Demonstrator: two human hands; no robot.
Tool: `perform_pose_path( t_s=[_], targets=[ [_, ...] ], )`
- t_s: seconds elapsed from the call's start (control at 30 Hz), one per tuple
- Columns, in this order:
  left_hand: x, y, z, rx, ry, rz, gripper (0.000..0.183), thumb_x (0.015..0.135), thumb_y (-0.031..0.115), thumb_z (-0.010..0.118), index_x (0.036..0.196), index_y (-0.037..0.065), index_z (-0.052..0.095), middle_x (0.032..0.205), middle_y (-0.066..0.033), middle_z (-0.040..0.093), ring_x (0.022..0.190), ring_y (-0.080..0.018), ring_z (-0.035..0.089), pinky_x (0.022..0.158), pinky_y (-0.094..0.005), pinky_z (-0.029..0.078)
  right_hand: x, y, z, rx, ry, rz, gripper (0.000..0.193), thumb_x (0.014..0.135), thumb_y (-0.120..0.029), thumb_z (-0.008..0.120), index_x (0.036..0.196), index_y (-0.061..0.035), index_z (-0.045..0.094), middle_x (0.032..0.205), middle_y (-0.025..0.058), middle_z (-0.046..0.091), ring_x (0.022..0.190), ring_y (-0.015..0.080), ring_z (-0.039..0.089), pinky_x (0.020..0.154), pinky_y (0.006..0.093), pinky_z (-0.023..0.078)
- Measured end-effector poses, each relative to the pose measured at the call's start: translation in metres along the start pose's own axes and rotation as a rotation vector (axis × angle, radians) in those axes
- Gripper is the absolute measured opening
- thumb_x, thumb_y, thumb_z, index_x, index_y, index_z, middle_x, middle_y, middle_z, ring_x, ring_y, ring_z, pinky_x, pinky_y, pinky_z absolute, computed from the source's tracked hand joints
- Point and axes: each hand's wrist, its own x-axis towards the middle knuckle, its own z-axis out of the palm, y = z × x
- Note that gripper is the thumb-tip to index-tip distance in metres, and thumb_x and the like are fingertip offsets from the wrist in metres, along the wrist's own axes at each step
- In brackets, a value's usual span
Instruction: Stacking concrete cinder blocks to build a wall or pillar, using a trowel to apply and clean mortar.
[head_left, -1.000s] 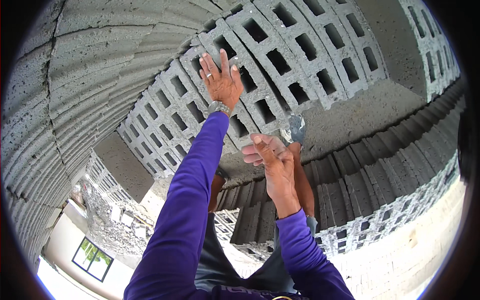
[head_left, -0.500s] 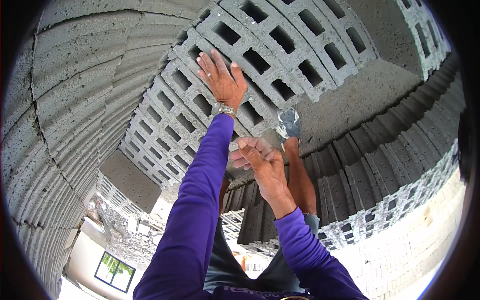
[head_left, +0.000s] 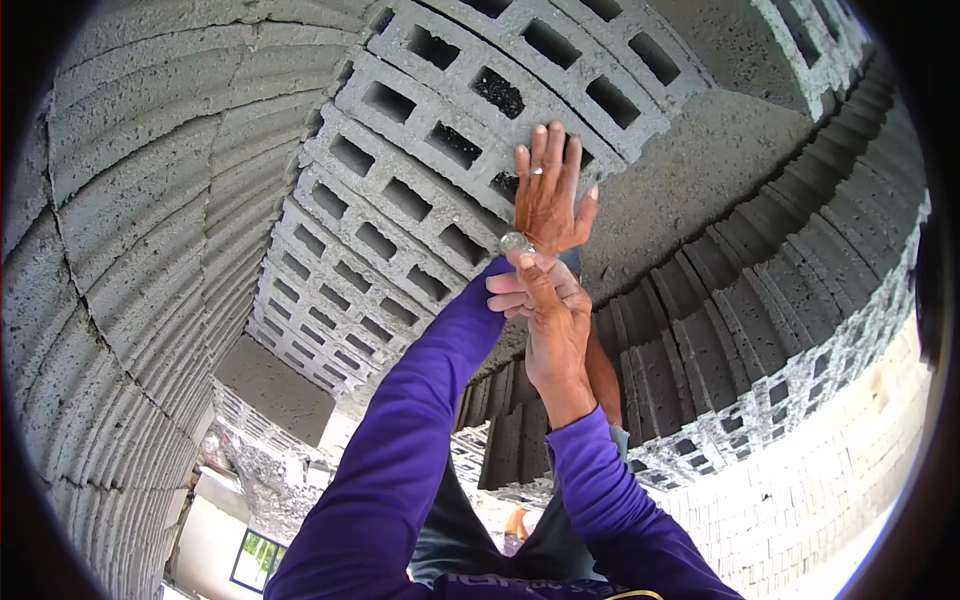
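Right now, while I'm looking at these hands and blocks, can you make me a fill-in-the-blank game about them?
1. The colour of the sleeves is ____.
2. The ring is on the person's ____ (left or right) hand.
3. In the picture, the right hand is ____ (above or below) the watch.
4. The holes in the hollow concrete blocks are shaped like ____ (circles or rectangles).

Missing words: purple; left; below; rectangles.

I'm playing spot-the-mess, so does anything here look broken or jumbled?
Yes: the rubble toward the lower left looks messy. Its pieces lie jumbled, while the hollow blocks by the left hand sit in tidy rows.
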Motion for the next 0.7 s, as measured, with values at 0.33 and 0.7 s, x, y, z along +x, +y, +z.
perform_pose_path(
  t_s=[0.33, 0.7],
  targets=[
    [-0.104, 0.089, -0.056, -0.387, -0.289, -0.319, 0.032, 0.090, 0.017, 0.057, 0.117, 0.001, 0.061, 0.105, -0.0213, 0.066, 0.095, -0.0389, 0.064, 0.081, -0.0435, 0.053, 0.025, -0.097, -0.117, -0.215, 0.475, -0.478, 0.039, 0.093, -0.037, 0.064, 0.104, 0.0012, 0.064, 0.085, 0.0091, 0.069, 0.073, 0.0127, 0.061, 0.067, 0.0248, 0.046],
    [-0.197, 0.042, -0.174, -0.145, -0.309, -0.651, 0.033, 0.093, 0.023, 0.056, 0.116, 0.000, 0.063, 0.103, -0.0222, 0.069, 0.093, -0.0349, 0.069, 0.078, -0.0419, 0.056, 0.129, -0.315, -0.160, -0.630, 0.337, -0.611, 0.068, 0.074, -0.055, 0.072, 0.095, 0.0094, 0.068, 0.079, 0.0104, 0.062, 0.073, 0.0221, 0.058, 0.064, 0.0332, 0.043]
  ],
)
